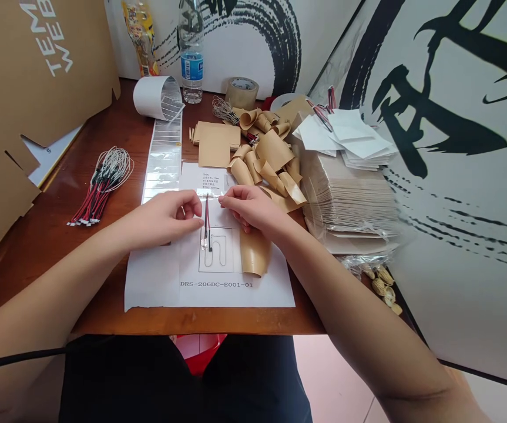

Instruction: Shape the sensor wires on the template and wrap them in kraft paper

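Note:
My left hand (170, 215) is loosely curled over the paper, thumb and fingertips apart, just left of a short red-and-black wire lead (207, 218). The lead lies lengthwise on a printed drawing sheet (275, 291), with a white connector (204, 244) at its lower end. On the other side, my right hand (253, 207) pinches thumb and forefinger together near the top of the lead, at the edge of a shiny clear strip; what they hold is too small to tell. Below that hand a curled brown paper piece (255, 252) rests on the sheet.
Left, a bundle of wire leads (101, 185) lies beside a label roll (151, 97) with its strip unrolled. Curled brown pieces (275, 153), flat brown cards (214, 150) and a bagged stack of cards (354, 194) lie right. Behind stand a water bottle (191, 64) and tape roll (241, 93).

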A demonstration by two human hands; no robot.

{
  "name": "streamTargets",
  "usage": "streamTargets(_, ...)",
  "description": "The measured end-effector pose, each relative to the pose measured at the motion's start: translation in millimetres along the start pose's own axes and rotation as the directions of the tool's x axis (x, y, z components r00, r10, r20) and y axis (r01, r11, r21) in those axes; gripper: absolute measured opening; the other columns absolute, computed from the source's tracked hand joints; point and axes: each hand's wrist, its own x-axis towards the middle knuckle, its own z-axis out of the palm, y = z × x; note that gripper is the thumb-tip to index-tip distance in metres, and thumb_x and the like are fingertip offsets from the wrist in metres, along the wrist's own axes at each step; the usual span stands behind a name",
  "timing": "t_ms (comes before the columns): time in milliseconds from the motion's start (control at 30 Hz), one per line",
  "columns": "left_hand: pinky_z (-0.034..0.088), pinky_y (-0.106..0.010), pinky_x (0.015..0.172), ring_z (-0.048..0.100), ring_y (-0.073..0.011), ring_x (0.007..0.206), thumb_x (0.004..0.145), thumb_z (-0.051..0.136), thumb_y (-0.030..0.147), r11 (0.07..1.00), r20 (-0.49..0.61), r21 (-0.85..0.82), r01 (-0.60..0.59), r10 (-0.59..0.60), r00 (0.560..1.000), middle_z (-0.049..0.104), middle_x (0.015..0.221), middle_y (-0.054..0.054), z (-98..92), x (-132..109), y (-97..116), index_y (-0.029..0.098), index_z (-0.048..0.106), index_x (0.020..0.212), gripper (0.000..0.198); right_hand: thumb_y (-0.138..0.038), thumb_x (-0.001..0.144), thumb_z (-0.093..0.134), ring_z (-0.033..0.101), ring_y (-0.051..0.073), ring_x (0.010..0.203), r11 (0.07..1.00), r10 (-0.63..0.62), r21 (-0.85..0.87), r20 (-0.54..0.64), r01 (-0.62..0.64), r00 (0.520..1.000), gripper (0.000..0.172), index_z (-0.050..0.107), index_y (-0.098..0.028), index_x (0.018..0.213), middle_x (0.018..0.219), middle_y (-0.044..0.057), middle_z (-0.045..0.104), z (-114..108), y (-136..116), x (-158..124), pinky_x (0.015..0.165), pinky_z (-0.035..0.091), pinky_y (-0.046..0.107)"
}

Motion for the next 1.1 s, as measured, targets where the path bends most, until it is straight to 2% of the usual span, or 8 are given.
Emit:
streamTargets(200,0.047,-0.037,0.082,0.060,-0.0215,0.089,0.091,0.056,0.044,0.913,-0.481,0.333,0.237,-0.052,0.875,0.068,0.100,-0.006,-41.1,-8.3,-7.1,0.021,0.064,0.103,0.027,-0.036,0.093,0.065,0.039,0.008,0.040,1.000,0.013,0.020,0.011,-0.013,1.000,0.028,0.053,-0.023,0.073,0.056,-0.007,0.048,-0.4,-1.9,-2.1,0.042,0.033,0.026)
streamTargets(333,0.043,-0.052,0.105,0.050,-0.0357,0.127,0.094,0.053,0.052,0.790,-0.567,0.409,0.457,-0.172,0.806,0.053,0.138,-0.019,-68.9,-7.7,-31.6,0.018,0.058,0.134,0.053,-0.037,0.093,0.065,0.038,0.008,0.041,1.000,0.012,0.026,0.009,-0.012,1.000,0.028,0.053,-0.022,0.073,0.055,-0.007,0.046,-0.5,-1.6,-2.3,0.043,0.032,0.026)
streamTargets(433,0.045,-0.054,0.101,0.048,-0.0415,0.128,0.088,0.060,0.055,0.706,-0.505,0.421,0.570,-0.340,0.794,0.048,0.140,-0.022,-79.6,-3.7,-54.2,0.016,0.047,0.149,0.074,-0.037,0.093,0.066,0.038,0.008,0.042,0.999,0.012,0.034,0.008,-0.013,1.000,0.028,0.054,-0.022,0.073,0.055,-0.007,0.046,-0.3,-1.5,-2.2,0.043,0.032,0.025)
streamTargets(667,0.044,-0.048,0.088,0.051,-0.0351,0.113,0.088,0.059,0.058,0.748,-0.520,0.447,0.492,-0.230,0.823,0.058,0.112,-0.009,-85.7,-1.4,-78.1,0.023,0.059,0.136,0.060,-0.036,0.094,0.065,0.037,0.008,0.043,0.987,-0.001,0.161,0.001,0.001,1.000,0.024,0.056,-0.023,0.076,0.056,-0.007,0.044,-3.6,-0.8,-0.3,0.042,0.034,0.025)
streamTargets(800,0.045,-0.055,0.094,0.049,-0.0391,0.120,0.088,0.060,0.056,0.761,-0.534,0.418,0.496,-0.236,0.812,0.055,0.129,-0.017,-81.0,-5.3,-63.0,0.017,0.054,0.142,0.067,-0.036,0.093,0.066,0.038,0.008,0.046,0.988,-0.044,0.143,-0.097,0.058,0.994,0.023,0.056,-0.022,0.077,0.060,-0.006,0.045,-13.0,-0.5,1.7,0.043,0.034,0.025)
streamTargets(900,0.043,-0.061,0.105,0.040,-0.0467,0.137,0.088,0.059,0.056,0.758,-0.673,0.310,0.574,-0.251,0.696,0.046,0.144,-0.025,-72.8,-7.8,-44.8,0.014,0.055,0.142,0.068,-0.040,0.092,0.068,0.046,0.010,0.049,0.989,-0.132,-0.089,-0.179,0.118,0.975,0.028,0.055,-0.022,0.074,0.064,-0.004,0.052,-23.9,0.7,1.4,0.047,0.039,0.026)
streamTargets(967,0.038,-0.059,0.114,0.039,-0.0437,0.141,0.092,0.055,0.053,0.806,-0.713,0.321,0.497,-0.140,0.687,0.045,0.149,-0.024,-65.5,-7.7,-33.6,0.013,0.054,0.144,0.066,-0.042,0.093,0.065,0.052,0.013,0.052,0.960,-0.123,-0.268,-0.145,0.080,0.982,0.031,0.056,-0.022,0.071,0.064,0.000,0.058,-31.1,1.5,0.3,0.051,0.041,0.029)
streamTargets(1100,0.044,-0.045,0.110,0.059,-0.0296,0.121,0.091,0.059,0.041,0.903,-0.604,0.392,0.175,0.109,0.789,0.063,0.130,-0.016,-44.0,-1.6,-18.2,0.016,0.065,0.129,0.046,-0.041,0.094,0.063,0.052,0.016,0.048,0.888,0.003,-0.459,0.046,0.018,0.999,0.045,0.053,-0.021,0.055,0.056,0.006,0.061,-39.2,0.9,-2.4,0.053,0.040,0.033)
